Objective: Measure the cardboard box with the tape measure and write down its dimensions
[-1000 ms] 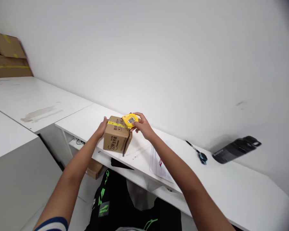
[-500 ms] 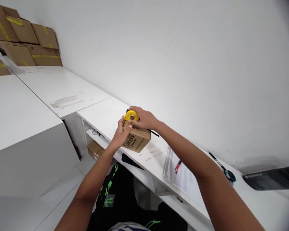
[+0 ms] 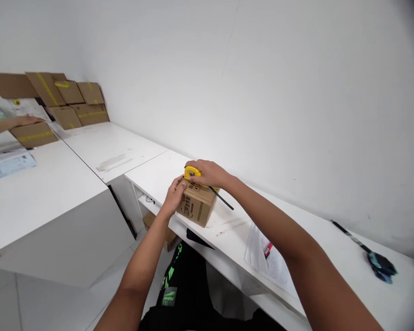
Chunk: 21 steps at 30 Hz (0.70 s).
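Observation:
A small brown cardboard box (image 3: 197, 207) with dark print stands near the front edge of a white desk (image 3: 158, 172). My right hand (image 3: 209, 174) is closed over a yellow tape measure (image 3: 192, 173) resting on the box's top far corner. My left hand (image 3: 174, 195) presses against the box's left side, fingers curled at its upper edge near the tape measure. A thin black strap (image 3: 221, 198) trails from under my right hand across the desk.
A clear sleeve of papers (image 3: 271, 257) lies right of the box. A blue-tipped pen-like tool (image 3: 372, 257) lies at the far right. Several cardboard boxes (image 3: 77, 103) are stacked at the back left. Another person's hand (image 3: 25, 120) reaches over the left table.
The tape measure moved from the box's right top corner to its left far corner, the yellow tape drawn in. The view swung left, showing more boxes and another person's hand.

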Each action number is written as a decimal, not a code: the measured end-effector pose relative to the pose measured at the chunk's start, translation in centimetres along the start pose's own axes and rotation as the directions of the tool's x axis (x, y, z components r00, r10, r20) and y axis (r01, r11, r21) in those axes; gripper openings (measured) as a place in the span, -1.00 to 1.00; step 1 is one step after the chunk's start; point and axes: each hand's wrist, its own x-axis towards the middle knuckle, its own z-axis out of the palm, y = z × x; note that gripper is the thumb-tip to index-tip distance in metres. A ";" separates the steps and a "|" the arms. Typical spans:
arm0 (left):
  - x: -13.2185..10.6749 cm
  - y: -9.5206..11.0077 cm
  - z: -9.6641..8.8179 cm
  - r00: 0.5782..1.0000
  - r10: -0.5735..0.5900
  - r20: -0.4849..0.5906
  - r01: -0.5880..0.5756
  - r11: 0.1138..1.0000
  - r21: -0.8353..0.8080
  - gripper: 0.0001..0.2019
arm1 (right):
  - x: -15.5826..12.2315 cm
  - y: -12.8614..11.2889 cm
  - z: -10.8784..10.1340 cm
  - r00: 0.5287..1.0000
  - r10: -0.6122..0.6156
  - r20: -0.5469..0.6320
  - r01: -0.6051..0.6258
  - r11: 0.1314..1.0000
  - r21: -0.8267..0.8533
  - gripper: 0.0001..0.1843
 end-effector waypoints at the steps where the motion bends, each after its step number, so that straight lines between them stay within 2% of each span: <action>1: 0.0 0.0 0.0 1.000 0.010 -0.010 -0.010 1.000 0.005 -0.54 | -0.2 -0.1 -0.1 1.000 0.007 -0.011 -0.007 1.000 0.007 -0.55; 7: 0.0 0.2 0.2 0.998 0.048 -0.046 -0.045 0.997 0.062 -0.53 | -1.9 0.1 -1.5 1.000 0.006 0.021 -0.007 1.000 0.013 -0.56; 12: 0.1 0.5 0.6 0.998 0.050 -0.042 -0.047 0.997 0.066 -0.50 | -7.1 1.9 -3.2 0.995 0.065 0.074 -0.068 0.997 0.040 -0.49; 16: 0.8 0.3 0.8 0.998 0.042 -0.048 -0.040 0.999 0.032 -0.47 | -11.4 2.7 -3.0 0.991 0.132 0.021 -0.133 0.988 0.081 -0.47; 21: 1.5 -0.3 0.8 0.997 0.046 -0.057 -0.049 0.998 -0.038 -0.48 | -12.4 2.6 -2.4 0.987 0.158 -0.003 -0.157 0.986 0.050 -0.44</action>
